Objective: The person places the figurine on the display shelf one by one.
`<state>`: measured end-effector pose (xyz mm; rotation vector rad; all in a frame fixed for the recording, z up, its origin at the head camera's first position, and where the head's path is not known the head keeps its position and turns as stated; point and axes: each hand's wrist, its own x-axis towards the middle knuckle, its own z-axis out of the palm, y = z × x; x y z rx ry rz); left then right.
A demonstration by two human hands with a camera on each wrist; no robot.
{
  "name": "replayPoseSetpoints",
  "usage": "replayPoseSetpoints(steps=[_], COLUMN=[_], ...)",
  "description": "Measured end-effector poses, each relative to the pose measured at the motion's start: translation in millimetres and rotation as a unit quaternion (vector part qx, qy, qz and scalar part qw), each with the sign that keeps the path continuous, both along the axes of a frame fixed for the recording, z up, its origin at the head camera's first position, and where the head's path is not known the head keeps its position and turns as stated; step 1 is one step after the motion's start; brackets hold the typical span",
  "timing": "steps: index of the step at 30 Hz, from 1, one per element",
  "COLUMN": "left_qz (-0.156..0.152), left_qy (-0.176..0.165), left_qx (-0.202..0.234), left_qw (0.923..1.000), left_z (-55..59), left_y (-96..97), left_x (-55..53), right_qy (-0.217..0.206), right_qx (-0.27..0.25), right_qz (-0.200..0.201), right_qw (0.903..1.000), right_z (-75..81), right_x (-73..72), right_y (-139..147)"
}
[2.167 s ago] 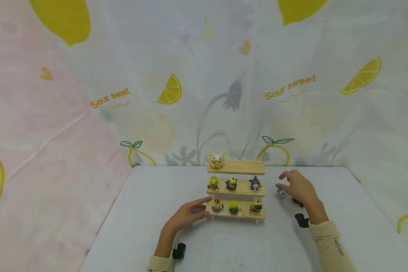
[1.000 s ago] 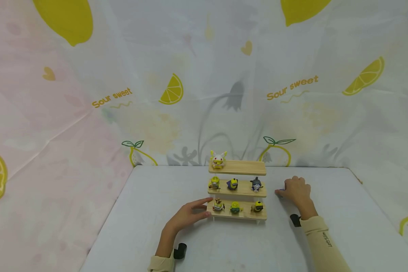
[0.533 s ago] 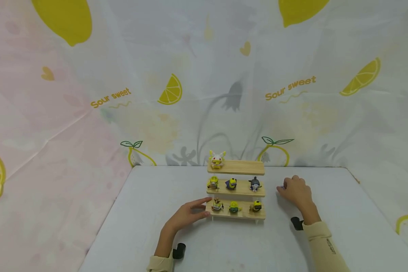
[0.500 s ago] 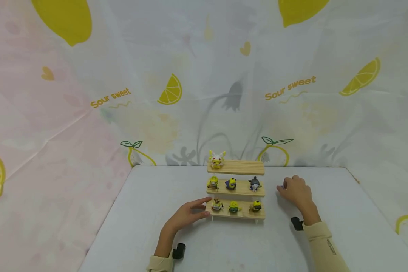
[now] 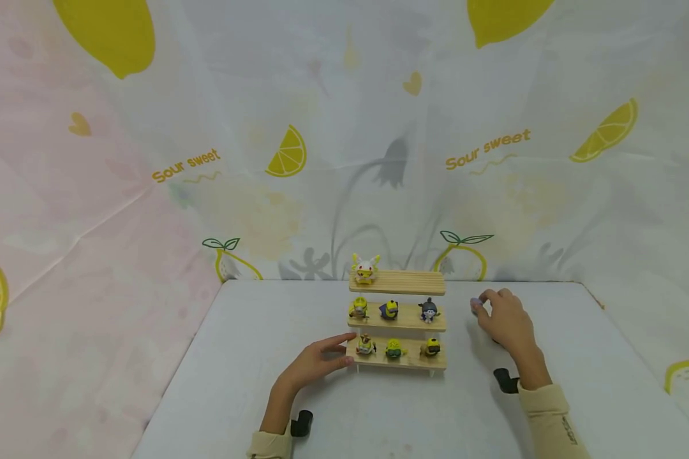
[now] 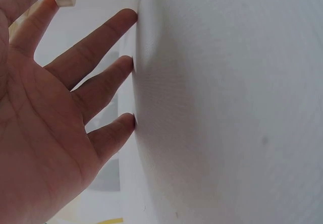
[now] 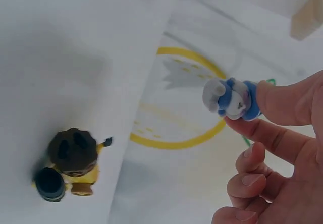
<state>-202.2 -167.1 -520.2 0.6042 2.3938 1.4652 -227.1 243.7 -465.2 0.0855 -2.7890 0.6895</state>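
Observation:
A small blue-and-white toy figurine (image 7: 233,99) is pinched between the thumb and index finger of my right hand (image 5: 508,322), raised above the table to the right of the shelf. The other right fingers curl loosely below it. My left hand (image 5: 316,364) touches the left end of the three-tier wooden display shelf (image 5: 399,361) with thumb and index finger at the bottom tier. In the left wrist view its fingers (image 6: 103,90) are spread and fairly straight, several tips meeting the white tabletop.
A brown-and-yellow figurine (image 7: 73,158) stands on the table near my right hand. Several figurines fill the bottom and middle tiers. On the top tier, a white-and-yellow figurine (image 5: 365,270) stands at the left end. A lemon-print cloth (image 5: 344,159) hangs behind the table.
My right hand came down over the blue-and-white figurine, pinched it and raised it off the table. The left hand stayed at the shelf's left end.

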Motion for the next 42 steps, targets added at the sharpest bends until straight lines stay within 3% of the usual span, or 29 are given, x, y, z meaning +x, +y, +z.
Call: replayPoseSetpoints(steps=[12, 25, 34, 42], left_qz=[0.005, 0.008, 0.005, -0.001], left_qy=[-0.004, 0.0, 0.008, 0.0], left_qx=[0.006, -0.001, 0.005, 0.013], left_qw=[1.0, 1.0, 0.9999, 0.9999], left_z=[9.4, -0.1, 26.4, 30.1], left_y=[3.9, 1.5, 6.7, 5.6], left_x=[6.0, 1.4, 14.6, 15.0], right_qy=[0.08, 0.128, 0.14, 0.142], right_qx=[-0.031, -0.043, -0.067, -0.084], right_qz=[0.001, 0.023, 0.042, 0.062], right_qw=[0.9963, 0.9906, 0.987, 0.9843], right_z=[33.8, 59.7, 70.9, 75.1], right_x=[8.0, 3.0, 0.2, -7.9], right_y=[-17, -37, -55, -72])
